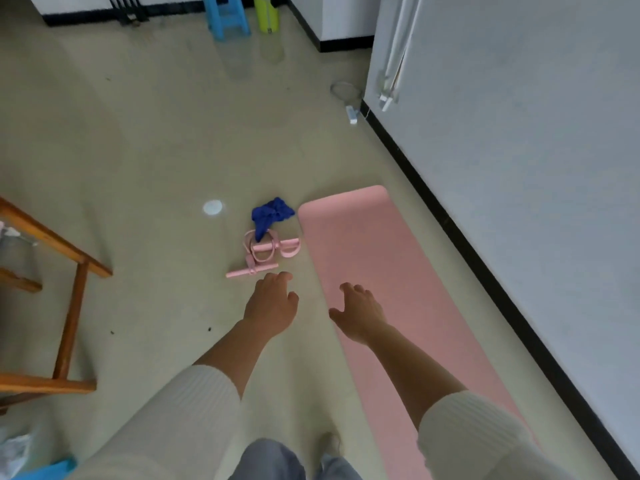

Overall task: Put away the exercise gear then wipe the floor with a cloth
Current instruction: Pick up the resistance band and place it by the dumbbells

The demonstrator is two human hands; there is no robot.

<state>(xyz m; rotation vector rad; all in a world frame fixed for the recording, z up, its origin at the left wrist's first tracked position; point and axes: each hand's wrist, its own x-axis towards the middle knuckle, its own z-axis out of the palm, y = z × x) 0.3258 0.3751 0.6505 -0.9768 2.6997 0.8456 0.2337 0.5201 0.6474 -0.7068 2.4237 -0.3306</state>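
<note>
Pink band (263,254) lies partly under blue cloth (272,213) | my left hand (272,306) and right hand (360,313) both loose, empty | risk: lifting band may drag cloth, loops tangle.

Empty hands above pink mat (391,271)

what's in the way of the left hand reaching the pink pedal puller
Probably yes: the left hand hovers just short of the pink pedal puller, with bare floor between. The blue cloth lies only on its far end.
</note>
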